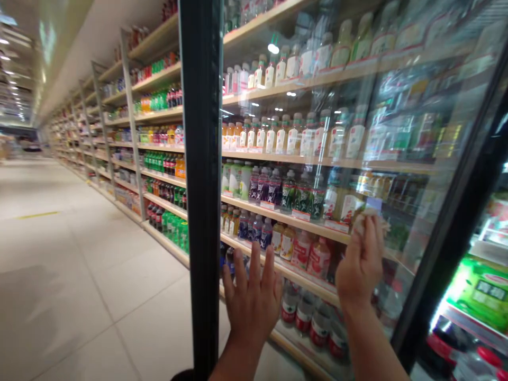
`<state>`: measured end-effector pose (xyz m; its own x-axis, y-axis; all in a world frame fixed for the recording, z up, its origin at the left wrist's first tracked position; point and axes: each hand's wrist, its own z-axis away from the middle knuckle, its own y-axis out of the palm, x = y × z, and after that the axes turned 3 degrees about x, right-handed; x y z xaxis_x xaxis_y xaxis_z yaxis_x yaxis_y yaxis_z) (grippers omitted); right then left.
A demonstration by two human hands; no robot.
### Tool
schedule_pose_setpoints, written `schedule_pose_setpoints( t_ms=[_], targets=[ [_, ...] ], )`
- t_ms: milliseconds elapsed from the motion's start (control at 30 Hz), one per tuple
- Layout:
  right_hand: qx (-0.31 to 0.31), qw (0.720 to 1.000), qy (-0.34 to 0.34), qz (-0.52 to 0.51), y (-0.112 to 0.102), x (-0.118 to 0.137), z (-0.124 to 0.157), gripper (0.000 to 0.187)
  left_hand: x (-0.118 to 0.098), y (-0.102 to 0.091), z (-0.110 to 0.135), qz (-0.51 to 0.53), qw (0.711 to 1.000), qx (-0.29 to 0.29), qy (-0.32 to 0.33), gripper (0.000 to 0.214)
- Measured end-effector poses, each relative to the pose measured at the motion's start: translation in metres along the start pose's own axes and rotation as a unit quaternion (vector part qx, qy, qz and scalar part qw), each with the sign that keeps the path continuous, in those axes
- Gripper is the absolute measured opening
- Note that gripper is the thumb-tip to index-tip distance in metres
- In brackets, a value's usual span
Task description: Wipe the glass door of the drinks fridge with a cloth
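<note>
A glass door point(400, 106) in a black frame point(200, 159) stands in front of me, swung out from a lit drinks cooler. My left hand point(254, 291) lies against the lower part of the glass with its fingers spread and nothing in them. Higher up and to the right, my right hand point(363, 259) presses a pale cloth point(363, 219) to the pane. Much of the cloth is hidden behind the fingers. Through the glass, shelves of bottled drinks point(273, 185) show, mixed with reflections.
Long shelves point(162, 151) of bottles run away on the left beside a pale tiled floor point(79, 254). At the right edge, inside the cooler, are a green pack point(482, 291) and bottles with red caps point(488, 357).
</note>
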<state>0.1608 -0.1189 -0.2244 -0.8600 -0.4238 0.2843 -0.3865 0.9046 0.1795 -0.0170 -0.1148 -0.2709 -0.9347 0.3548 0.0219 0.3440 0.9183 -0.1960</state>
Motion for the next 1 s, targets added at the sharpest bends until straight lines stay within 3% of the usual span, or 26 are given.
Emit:
schedule_pose_setpoints(
  t_ms=[100, 167, 200, 267, 333, 367, 500, 567, 633, 700, 767, 867, 933, 1000],
  targets=[
    [0.156, 0.975, -0.157, -0.028, 0.001, 0.011, 0.013, 0.057, -0.001, 0.0, 0.0, 0.0, 1.0, 0.001, 0.001, 0.07],
    [0.199, 0.954, -0.221, -0.033, -0.001, 0.012, 0.015, 0.058, -0.002, 0.0, 0.0, 0.001, 1.0, -0.001, 0.001, 0.07],
    [0.176, 0.964, -0.2, -0.025, -0.002, 0.009, 0.013, 0.057, -0.002, 0.0, 0.0, 0.001, 1.0, -0.001, 0.002, 0.071],
    [0.063, 0.995, -0.082, 0.0, -0.002, 0.003, 0.004, 0.053, -0.002, 0.0, 0.001, 0.002, 1.0, -0.003, 0.001, 0.071],
    [0.0, 1.0, -0.004, 0.011, -0.001, 0.002, -0.001, 0.051, -0.002, 0.001, 0.001, 0.003, 1.0, -0.006, 0.001, 0.071],
    [0.012, 1.0, -0.012, 0.006, 0.0, 0.004, 0.0, 0.052, -0.002, 0.001, 0.002, 0.003, 1.0, -0.006, 0.0, 0.071],
    [0.154, 0.97, -0.187, -0.023, 0.003, 0.009, 0.004, 0.058, -0.001, 0.003, 0.002, 0.002, 1.0, -0.003, -0.004, 0.071],
    [0.12, 0.978, -0.173, -0.008, 0.002, 0.001, -0.007, 0.054, -0.001, 0.003, 0.002, 0.001, 1.0, -0.003, -0.002, 0.072],
    [0.038, 0.996, -0.082, 0.006, 0.001, -0.007, -0.022, 0.048, -0.001, 0.003, 0.001, 0.001, 1.0, -0.003, -0.002, 0.075],
    [0.01, 1.0, -0.022, 0.009, 0.002, -0.007, -0.03, 0.047, -0.002, 0.002, 0.0, 0.005, 1.0, -0.008, -0.007, 0.076],
    [0.066, 0.996, -0.056, -0.004, 0.003, 0.001, -0.023, 0.051, -0.004, 0.0, -0.005, 0.014, 0.999, -0.029, -0.019, 0.072],
    [0.189, 0.964, -0.187, -0.017, 0.001, 0.01, -0.002, 0.06, -0.008, -0.007, -0.022, 0.023, 0.998, -0.056, -0.021, 0.067],
    [0.191, 0.958, -0.214, -0.011, -0.004, -0.002, 0.002, 0.06, -0.009, -0.012, -0.038, 0.023, 0.998, -0.052, -0.014, 0.07],
    [0.127, 0.978, -0.167, -0.001, -0.012, -0.027, -0.007, 0.054, -0.009, -0.015, -0.058, 0.024, 0.999, -0.041, -0.009, 0.072]
  ],
)
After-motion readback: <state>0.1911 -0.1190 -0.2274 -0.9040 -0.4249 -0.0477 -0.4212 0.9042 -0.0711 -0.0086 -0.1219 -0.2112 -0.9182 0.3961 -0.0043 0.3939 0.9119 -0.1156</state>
